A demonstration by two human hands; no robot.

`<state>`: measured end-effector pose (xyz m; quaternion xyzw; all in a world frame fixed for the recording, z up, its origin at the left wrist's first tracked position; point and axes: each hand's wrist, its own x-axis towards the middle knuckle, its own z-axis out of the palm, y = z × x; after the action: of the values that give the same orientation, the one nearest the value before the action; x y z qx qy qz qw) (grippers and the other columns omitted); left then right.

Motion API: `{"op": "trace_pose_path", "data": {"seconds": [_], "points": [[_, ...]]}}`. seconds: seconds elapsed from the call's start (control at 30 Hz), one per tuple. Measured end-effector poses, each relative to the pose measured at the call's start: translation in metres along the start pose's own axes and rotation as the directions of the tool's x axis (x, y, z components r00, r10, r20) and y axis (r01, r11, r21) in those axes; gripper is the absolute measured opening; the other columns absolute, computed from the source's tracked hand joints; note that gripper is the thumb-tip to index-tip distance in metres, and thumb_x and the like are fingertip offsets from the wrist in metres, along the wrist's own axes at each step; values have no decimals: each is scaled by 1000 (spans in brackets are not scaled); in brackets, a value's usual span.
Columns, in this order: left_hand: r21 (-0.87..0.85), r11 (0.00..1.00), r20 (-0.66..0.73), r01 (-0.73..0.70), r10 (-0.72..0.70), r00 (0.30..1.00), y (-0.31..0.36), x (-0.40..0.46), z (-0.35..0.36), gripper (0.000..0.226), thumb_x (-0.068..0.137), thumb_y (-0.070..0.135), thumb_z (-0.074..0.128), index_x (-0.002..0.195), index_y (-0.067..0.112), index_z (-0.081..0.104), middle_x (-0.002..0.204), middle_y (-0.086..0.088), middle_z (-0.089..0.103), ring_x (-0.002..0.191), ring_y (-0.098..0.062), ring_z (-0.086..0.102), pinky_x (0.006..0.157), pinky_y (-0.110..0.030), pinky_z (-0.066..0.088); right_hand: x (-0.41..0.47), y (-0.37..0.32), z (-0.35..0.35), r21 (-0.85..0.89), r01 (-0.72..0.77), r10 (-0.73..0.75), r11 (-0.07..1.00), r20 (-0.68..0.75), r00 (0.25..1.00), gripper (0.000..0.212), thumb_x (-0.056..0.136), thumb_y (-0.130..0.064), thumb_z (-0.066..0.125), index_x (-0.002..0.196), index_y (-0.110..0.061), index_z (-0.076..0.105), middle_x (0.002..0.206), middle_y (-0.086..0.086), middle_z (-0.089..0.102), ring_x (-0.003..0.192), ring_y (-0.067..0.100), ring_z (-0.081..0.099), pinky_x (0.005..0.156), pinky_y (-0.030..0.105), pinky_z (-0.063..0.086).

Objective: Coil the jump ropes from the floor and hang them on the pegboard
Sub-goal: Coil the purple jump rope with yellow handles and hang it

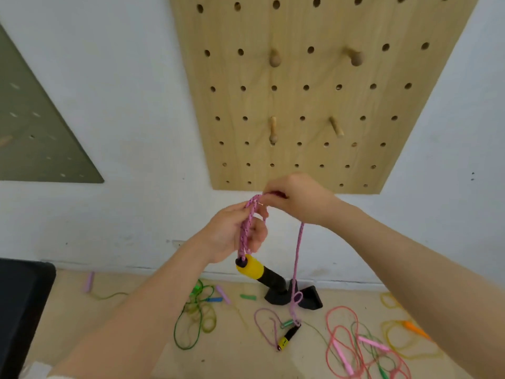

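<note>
Below the bottom edge of the wooden pegboard, both hands are working a pink braided jump rope. Left hand is curling its fingers shut around a couple of gathered loops, with the yellow-and-black handle dangling just under the palm. Right hand is pinching the rope at the top of the loops, fingers closed narrow on the strand; from it one length is running down to the floor, ending at the second yellow-and-black handle.

Judged step: coiling is under way, only a few turns made, hanging not yet started. Next move probably calls for drawing up the trailing length and laying another loop into the left hand.

Four wooden pegs are sticking out of the pegboard, all bare. On the floor near the wall edge: green rope, coral-pink rope, yellow rope, tangled together toward the right. Black stand is sitting right beside the trailing strand, so it could snag. Second grey-green board on the left wall.
</note>
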<state>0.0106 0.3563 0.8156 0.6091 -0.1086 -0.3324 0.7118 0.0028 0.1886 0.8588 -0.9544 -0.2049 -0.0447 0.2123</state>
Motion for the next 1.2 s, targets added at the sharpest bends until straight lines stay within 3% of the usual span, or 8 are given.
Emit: {"op": "trace_pose_path", "data": {"seconds": [0.17,0.33,0.47,0.6,0.8,0.93,1.1,1.2], "points": [[-77,995,105,70,-62,993,11,-5,-14,39,88,44,32,60,19,40,40,10,25,41,-10,4,35,-16,12,-2,1,5,548,-188,294,815,-112,949,14,83,-26,68,91,-15,63,75,-5,58,59,2,46,55,14,35],[-183,979,299,91,-33,954,20,-9,-18,48,88,46,34,46,23,41,44,10,27,38,-8,8,34,-15,12,-17,-2,19,778,-177,84,602,159,984,15,94,-25,49,91,-20,63,67,-8,57,61,6,45,63,20,35],[-382,919,193,-98,183,964,19,-12,-20,53,73,48,66,45,22,30,47,8,19,37,-9,14,36,-17,21,-22,1,12,872,-198,24,447,209,978,35,89,-31,45,55,-25,50,53,1,19,54,13,25,57,18,30],[-632,729,72,-263,394,916,16,-12,-5,46,73,38,70,45,21,37,47,9,40,33,-5,32,39,-16,33,-25,8,21,905,-242,80,351,229,970,33,96,-30,44,67,-18,51,55,-5,42,60,12,35,50,16,27],[-648,605,-244,-463,411,879,32,-8,10,33,96,33,35,103,23,65,113,-8,68,25,-3,35,30,-10,29,-47,57,25,499,-390,248,773,328,911,16,96,-13,46,102,-21,59,80,3,67,61,14,41,59,22,36],[-428,761,-410,-486,316,856,25,7,14,26,101,34,31,110,26,54,102,-4,72,30,-1,34,34,-9,29,-72,85,18,497,-481,350,722,337,874,19,99,-18,38,96,-14,57,77,-3,48,70,12,41,68,22,39],[-242,934,-288,-261,188,939,-4,37,63,35,102,33,27,84,11,48,88,-14,73,78,-23,71,63,-29,58,-59,66,3,-78,-128,148,989,374,915,24,94,-20,46,91,-8,66,90,-2,65,79,12,51,80,26,44],[113,983,-198,-142,162,967,-15,45,91,37,102,35,29,90,9,53,58,-1,66,48,-12,60,47,-20,47,-59,50,-20,19,81,-83,997,312,947,15,89,-16,56,89,-10,70,70,-15,55,62,-1,47,64,7,36]]}}
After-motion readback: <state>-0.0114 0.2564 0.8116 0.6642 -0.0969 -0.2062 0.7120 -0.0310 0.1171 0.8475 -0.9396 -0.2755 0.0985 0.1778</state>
